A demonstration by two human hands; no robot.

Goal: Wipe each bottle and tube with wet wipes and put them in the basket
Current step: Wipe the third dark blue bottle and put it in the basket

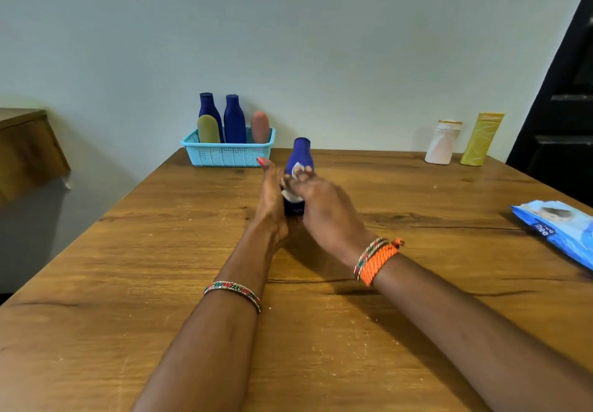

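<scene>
A dark blue bottle (300, 155) stands upright on the wooden table (160, 267) between my hands. My left hand (271, 200) holds its left side, fingers extended along it. My right hand (324, 206) presses a white wet wipe (290, 196) against the bottle's body. The turquoise basket (224, 155) at the table's far edge holds two dark blue bottles (234, 119), an olive tube (208, 129) and a pinkish-brown tube (260, 127). A white bottle (442, 142) and a yellow tube (481, 139) stand at the far right.
A blue wet-wipe pack (558, 229) lies at the table's right edge. A wall runs behind the table. A wooden cabinet (22, 148) stands off to the left and a dark door frame (564, 91) to the right.
</scene>
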